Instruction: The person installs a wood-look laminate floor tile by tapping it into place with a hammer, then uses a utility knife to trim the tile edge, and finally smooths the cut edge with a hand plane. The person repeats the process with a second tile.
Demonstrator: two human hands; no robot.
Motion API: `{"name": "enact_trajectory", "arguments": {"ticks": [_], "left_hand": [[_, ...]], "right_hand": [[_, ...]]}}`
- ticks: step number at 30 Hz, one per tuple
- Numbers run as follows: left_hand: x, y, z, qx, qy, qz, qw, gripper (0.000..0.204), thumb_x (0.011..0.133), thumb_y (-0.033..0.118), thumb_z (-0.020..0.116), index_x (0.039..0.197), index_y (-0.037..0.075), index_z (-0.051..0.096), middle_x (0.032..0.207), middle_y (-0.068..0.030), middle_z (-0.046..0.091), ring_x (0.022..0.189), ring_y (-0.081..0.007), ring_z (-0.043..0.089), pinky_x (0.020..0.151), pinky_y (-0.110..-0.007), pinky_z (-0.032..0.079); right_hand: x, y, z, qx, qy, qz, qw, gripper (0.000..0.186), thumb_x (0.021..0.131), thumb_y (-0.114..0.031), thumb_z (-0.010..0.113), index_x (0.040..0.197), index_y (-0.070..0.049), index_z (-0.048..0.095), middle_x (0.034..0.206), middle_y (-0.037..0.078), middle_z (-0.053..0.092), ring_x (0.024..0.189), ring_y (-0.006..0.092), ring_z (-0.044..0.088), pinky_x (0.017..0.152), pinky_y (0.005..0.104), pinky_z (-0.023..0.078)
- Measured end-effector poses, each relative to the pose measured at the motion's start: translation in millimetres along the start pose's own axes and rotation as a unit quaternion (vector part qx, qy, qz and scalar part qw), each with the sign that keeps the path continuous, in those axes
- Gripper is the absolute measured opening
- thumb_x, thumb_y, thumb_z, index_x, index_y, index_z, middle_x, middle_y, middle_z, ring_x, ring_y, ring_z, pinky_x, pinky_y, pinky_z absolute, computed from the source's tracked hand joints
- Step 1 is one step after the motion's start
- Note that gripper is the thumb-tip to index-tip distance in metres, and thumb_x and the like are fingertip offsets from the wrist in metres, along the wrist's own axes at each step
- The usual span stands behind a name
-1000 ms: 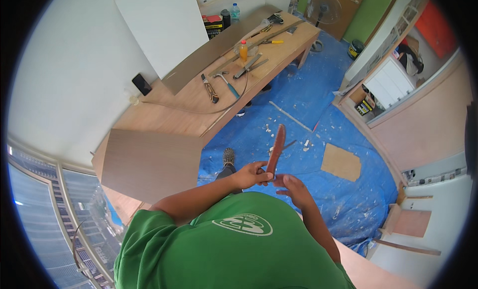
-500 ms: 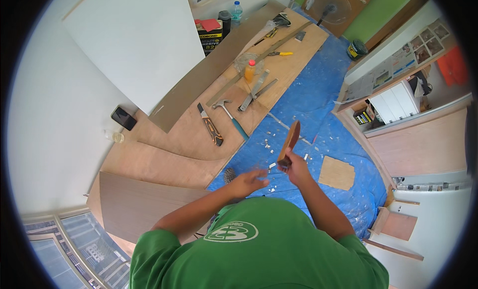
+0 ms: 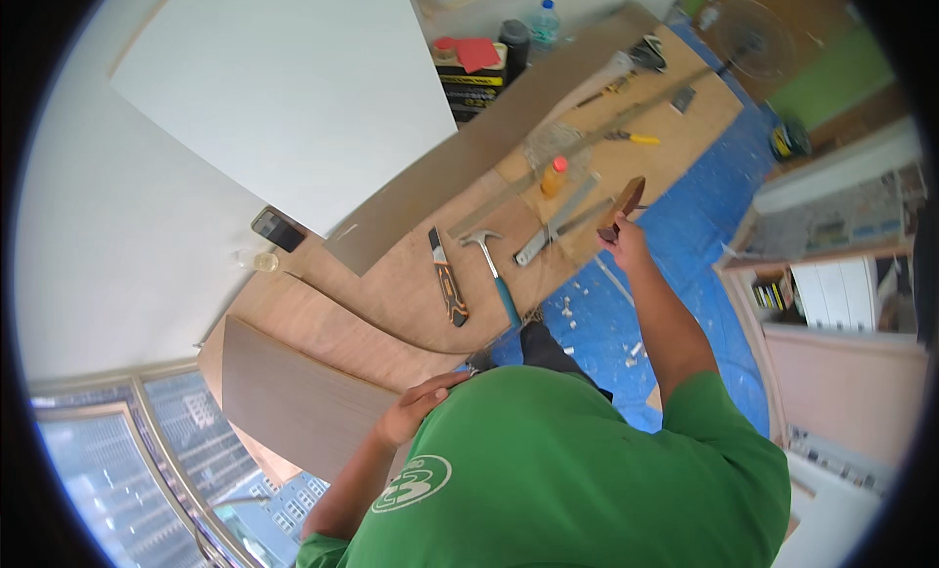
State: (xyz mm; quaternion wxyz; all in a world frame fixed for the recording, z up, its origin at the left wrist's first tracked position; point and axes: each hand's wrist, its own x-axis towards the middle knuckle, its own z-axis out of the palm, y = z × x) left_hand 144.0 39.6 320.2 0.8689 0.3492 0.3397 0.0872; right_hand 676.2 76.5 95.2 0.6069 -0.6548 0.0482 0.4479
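My right hand (image 3: 627, 243) grips the lower end of a long, narrow brown wooden tool (image 3: 626, 202), whose exact kind I cannot make out. It is held up over the right edge of the plywood worktop (image 3: 377, 275), beside a metal square (image 3: 550, 238). My left hand (image 3: 419, 409) rests against the green shirt at my waist, fingers stretched out and holding nothing. On the worktop lie a claw hammer (image 3: 497, 278) with a teal handle and a black-and-orange cutter knife (image 3: 448, 286). An orange-liquid bottle (image 3: 554, 179) with a red cap stands behind the square.
A large white sheet (image 3: 293, 89) leans over the left back. A phone (image 3: 279, 229) lies by the wall. Yellow-handled pliers (image 3: 636, 138) lie farther back, near a long brown strip (image 3: 469, 157). A blue floor sheet (image 3: 685, 245) with scraps runs along the right.
My right hand has carried the brown tool forward to the worktop's right edge. My left hand has drawn back from beside it to my waist. The view has shifted and turned.
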Motion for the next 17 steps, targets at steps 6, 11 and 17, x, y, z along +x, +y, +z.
{"name": "enact_trajectory", "arguments": {"ticks": [6, 11, 17], "left_hand": [[34, -35, 5, 0.160, 0.356, 0.038, 0.920, 0.031, 0.108, 0.022, 0.054, 0.116, -0.004, 0.068, 0.116, -0.0110, 0.073, 0.110, -0.0180, 0.066, 0.100, -0.032, 0.051], [46, -41, -32, 0.237, 0.526, 0.030, 0.816, 0.032, 0.102, 0.031, 0.064, 0.095, 0.000, 0.071, 0.091, -0.0082, 0.075, 0.087, -0.0165, 0.069, 0.082, -0.033, 0.054], [51, 23, -139, 0.350, 0.660, 0.048, 0.662, 0.040, 0.093, 0.041, 0.074, 0.099, 0.001, 0.073, 0.090, -0.0194, 0.075, 0.083, -0.0274, 0.074, 0.077, -0.037, 0.057]], "right_hand": [[129, -20, -9, -0.110, 0.053, 0.006, 0.993, 0.035, 0.103, -0.032, 0.057, 0.133, -0.014, 0.059, 0.120, 0.009, 0.064, 0.101, 0.0274, 0.064, 0.081, 0.0446, 0.058], [162, -21, 4, -0.062, 0.147, 0.023, 0.987, 0.040, 0.103, -0.028, 0.059, 0.136, -0.007, 0.059, 0.128, 0.015, 0.062, 0.113, 0.0334, 0.062, 0.083, 0.0473, 0.060], [238, -5, -10, -0.138, 0.014, 0.019, 0.990, 0.048, 0.100, -0.032, 0.065, 0.142, -0.009, 0.057, 0.149, 0.020, 0.052, 0.128, 0.0420, 0.057, 0.087, 0.0533, 0.061]]}}
